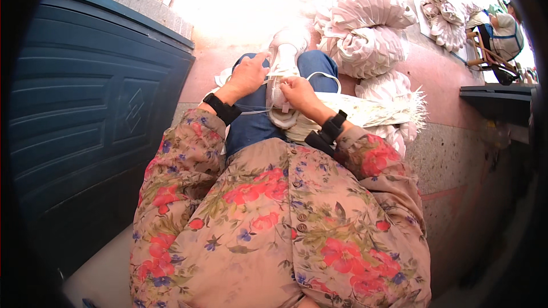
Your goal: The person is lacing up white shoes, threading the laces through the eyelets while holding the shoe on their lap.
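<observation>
A white lace-up shoe [283, 60] lies lengthwise between my knees, over my blue trousers. My left hand [249, 75] is at its left side, with the forefinger and thumb apart and reaching toward the shoe; its other fingers are partly hidden. On the right side of the shoe, my right hand [298, 91] is closed, its fingertips pinching a thin white shoelace. A loop of lace [334, 75] arcs over my right knee. A thick bundle of white shoelaces [371, 109] drapes across my right thigh, its loose ends fanning out to the right.
Heaped pleated bundles of white shoe pieces [368, 34] stand on the floor ahead right, with more bundles [445, 14] farther off. A dark blue panelled door [103, 97] lies along my left. At far right are a dark ledge [494, 94] and a person [505, 34] seated by a wooden frame.
</observation>
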Available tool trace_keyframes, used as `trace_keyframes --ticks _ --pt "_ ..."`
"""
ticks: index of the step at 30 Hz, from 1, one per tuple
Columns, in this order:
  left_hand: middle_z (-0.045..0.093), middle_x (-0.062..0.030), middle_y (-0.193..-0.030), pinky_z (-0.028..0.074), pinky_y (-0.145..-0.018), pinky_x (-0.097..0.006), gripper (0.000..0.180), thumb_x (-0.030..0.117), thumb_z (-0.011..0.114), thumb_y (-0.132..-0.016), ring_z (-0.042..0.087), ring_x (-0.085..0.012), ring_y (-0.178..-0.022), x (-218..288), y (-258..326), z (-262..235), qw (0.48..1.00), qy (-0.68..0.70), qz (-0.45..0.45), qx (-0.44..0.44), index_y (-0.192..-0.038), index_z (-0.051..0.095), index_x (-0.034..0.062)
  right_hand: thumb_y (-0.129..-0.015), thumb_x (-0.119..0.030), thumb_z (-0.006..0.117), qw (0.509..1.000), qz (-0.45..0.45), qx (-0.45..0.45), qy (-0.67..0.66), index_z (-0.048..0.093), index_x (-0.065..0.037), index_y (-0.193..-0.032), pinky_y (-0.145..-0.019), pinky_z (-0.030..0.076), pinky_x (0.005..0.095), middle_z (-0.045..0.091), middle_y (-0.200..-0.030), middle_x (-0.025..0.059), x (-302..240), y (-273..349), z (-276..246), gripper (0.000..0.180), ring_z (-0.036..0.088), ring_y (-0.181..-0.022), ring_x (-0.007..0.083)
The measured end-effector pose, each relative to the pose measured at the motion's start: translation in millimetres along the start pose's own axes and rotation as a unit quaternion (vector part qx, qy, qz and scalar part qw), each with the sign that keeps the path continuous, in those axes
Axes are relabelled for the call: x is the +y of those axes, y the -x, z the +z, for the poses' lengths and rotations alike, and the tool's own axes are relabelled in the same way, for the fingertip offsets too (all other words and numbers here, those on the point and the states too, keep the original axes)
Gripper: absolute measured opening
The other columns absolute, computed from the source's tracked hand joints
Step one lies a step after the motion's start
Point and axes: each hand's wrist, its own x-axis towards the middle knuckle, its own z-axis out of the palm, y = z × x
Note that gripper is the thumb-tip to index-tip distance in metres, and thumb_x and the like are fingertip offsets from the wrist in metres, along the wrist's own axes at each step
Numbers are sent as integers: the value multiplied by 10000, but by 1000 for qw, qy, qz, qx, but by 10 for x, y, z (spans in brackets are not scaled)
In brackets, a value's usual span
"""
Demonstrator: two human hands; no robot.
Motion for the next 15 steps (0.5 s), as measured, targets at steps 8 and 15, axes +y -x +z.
trace_keyframes --ticks 8,15 --pt "541 -76 -648 428 -595 -286 378 150 533 -804 516 -135 -619 127 -69 -97 982 170 -85 -1 -1155 479 19 -784 -137 470 961 -64 20 268 553 3 -853 -628 449 458 577 -742 240 -19 -190 125 177 580 -719 386" --pt "539 -37 -707 411 -605 -250 342 129 482 -835 491 -106 -640 86 -17 -130 909 369 -191 -3 -1141 473 -24 -805 47 408 743 -255 -108 -610 428 -33 -894 -575 351 208 355 -639 -22 -889 646 -1752 121 348 -556 80"
